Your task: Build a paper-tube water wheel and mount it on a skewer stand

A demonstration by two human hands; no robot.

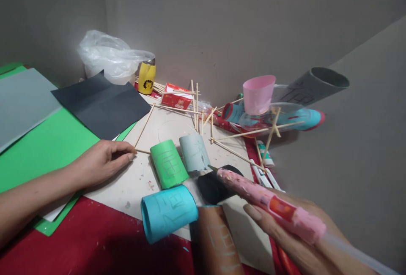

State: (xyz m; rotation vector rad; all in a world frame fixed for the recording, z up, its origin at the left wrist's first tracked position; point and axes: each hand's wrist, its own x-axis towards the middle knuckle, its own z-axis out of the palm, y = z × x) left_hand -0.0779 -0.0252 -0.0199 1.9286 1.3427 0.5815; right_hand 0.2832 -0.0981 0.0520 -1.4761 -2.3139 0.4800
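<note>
Beside the green sheet, my left hand (109,161) pinches the corner of a joined thin wooden stick frame (145,126). My right hand (298,220) is wrapped round a pink hot glue gun (263,197), with a clear glue stick out of its back. The gun's nozzle points left, near a grey paper tube (194,152); I cannot tell if they touch. Close by are a green tube (168,164), a blue tube (169,213), a black piece (209,187) and a brown tube (217,241), several with pencil marks.
Grey (25,102) and black sheets (101,104) overlap a green sheet (57,140) at left. Behind are a plastic bag (108,55), a yellow-wrapped jar (147,76) and a red box (177,97). At right, a pink paper cup shape (259,94) and a tall grey tube (317,87) stand near stick frames.
</note>
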